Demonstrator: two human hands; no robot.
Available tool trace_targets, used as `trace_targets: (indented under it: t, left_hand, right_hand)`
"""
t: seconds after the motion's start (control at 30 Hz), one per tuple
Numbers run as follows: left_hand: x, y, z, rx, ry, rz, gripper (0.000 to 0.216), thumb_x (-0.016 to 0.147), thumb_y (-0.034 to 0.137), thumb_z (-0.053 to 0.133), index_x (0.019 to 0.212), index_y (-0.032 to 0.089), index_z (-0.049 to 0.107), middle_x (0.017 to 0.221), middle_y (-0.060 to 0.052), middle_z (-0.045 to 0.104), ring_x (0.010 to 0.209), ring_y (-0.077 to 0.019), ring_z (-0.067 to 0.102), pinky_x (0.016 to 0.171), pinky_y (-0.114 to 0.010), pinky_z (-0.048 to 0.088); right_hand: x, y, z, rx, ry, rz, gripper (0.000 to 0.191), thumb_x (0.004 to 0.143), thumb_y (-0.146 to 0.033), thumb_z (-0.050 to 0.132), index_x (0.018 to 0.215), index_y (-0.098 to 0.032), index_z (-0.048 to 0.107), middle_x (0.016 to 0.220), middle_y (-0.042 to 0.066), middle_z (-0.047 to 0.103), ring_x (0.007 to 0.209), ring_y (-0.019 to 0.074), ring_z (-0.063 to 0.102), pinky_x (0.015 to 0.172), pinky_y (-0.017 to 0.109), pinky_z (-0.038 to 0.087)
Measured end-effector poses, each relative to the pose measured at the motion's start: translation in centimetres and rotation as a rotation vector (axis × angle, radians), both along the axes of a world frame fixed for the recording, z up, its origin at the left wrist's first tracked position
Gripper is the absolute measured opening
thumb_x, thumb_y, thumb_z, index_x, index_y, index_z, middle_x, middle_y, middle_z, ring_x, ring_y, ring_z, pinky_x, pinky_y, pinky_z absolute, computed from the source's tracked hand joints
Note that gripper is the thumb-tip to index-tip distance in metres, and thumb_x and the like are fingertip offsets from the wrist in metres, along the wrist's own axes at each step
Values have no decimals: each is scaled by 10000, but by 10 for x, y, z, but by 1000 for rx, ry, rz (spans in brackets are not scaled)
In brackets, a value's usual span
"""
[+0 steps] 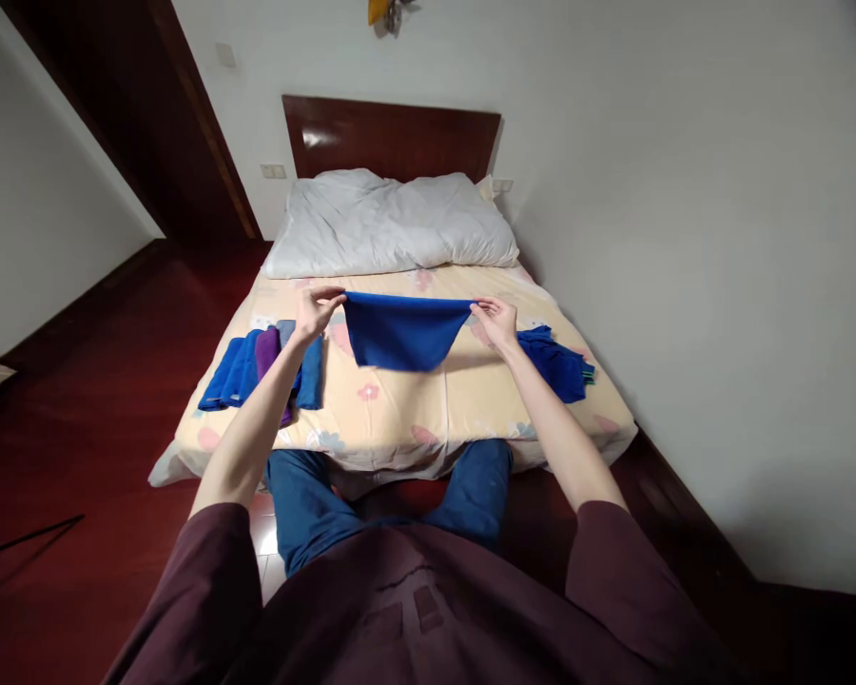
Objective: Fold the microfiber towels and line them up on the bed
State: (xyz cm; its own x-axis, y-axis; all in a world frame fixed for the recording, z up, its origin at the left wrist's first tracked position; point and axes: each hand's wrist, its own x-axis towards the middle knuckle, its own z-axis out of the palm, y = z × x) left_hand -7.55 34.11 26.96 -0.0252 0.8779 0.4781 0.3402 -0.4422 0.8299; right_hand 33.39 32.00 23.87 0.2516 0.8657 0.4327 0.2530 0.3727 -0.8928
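Note:
A blue cloth (401, 333) hangs stretched above the bed between both hands. My left hand (315, 312) pinches its left top corner. My right hand (496, 322) pinches its right top corner. The cloth sags in a curve below its taut top edge. Folded blue and purple cloths (261, 369) lie in a row on the bed, under my left forearm. A crumpled heap of blue cloths (557, 363) lies on the bed beside my right wrist.
The bed (399, 419) has a pale flowered sheet, a white duvet (392, 224) and a dark wooden headboard (392, 138). A white wall runs close along the bed's right side. Dark red floor (78, 428) lies to the left.

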Motion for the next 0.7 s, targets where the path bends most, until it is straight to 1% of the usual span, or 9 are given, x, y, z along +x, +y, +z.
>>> trace_targets:
  t: [0.1,0.2,0.27,0.33,0.43,0.5,0.53,0.6,0.7]
  left_hand:
    - [-8,-6,-16,102,67,13,416,814,482,771,1033,131,801,970,-118,777,898,-213,692,773,-298,540]
    - [-18,-25,-60,128,139,-26,424,822,528,752,1012,155,820,888,-101,768,816,-202,661,748,-305,521]
    - [-22,-45,-101,75,186,-41,419,838,550,719,972,168,829,867,-104,765,810,-211,653,757,-317,518]
    - [-22,-69,-149,-57,246,-50,415,840,565,696,932,184,831,855,-104,770,811,-222,657,759,-323,519]
    - [-19,-109,-223,-370,298,-62,428,759,590,742,881,188,826,834,-99,777,762,-234,681,760,-332,542]
    - [-16,-131,-263,-579,259,-105,477,689,587,783,949,189,816,868,-95,789,842,-276,723,786,-350,565]
    - [-14,-139,-278,-632,219,-83,520,678,584,781,1008,184,803,897,-92,794,882,-284,734,806,-356,572]
    - [-12,-146,-297,-691,132,-7,607,692,586,747,1121,158,761,926,-96,795,903,-278,744,814,-356,579]
    - [-10,-140,-302,-738,77,73,624,681,579,741,1121,136,737,882,-101,790,861,-267,747,777,-340,576]
  right_hand:
    - [4,-8,-17,77,-35,28,443,756,-546,794,972,-168,712,942,104,740,874,206,701,828,335,584]
    - [7,-30,-61,19,-82,53,412,767,-531,770,970,-177,714,960,93,743,842,195,692,803,325,577]
    - [5,-53,-106,-69,-95,78,391,766,-523,751,951,-180,715,927,83,741,807,192,684,774,323,571]
    - [-2,-79,-158,-191,-79,109,366,753,-516,735,906,-184,714,867,77,737,764,196,680,740,323,565]
    - [-16,-119,-231,-431,-42,102,335,674,-509,772,744,-195,678,728,67,718,690,211,676,710,346,566]
    - [-25,-137,-264,-530,-15,81,328,652,-496,786,692,-204,642,663,62,702,676,229,685,704,364,573]
    - [-29,-142,-274,-551,-1,63,319,654,-485,786,697,-207,634,664,64,705,687,237,694,715,372,578]
    - [-34,-146,-284,-576,28,15,291,668,-444,786,752,-206,642,743,78,739,751,248,721,764,381,587]
    - [-36,-141,-281,-668,69,-43,266,674,-347,812,850,-199,676,919,97,779,889,249,744,831,362,592]
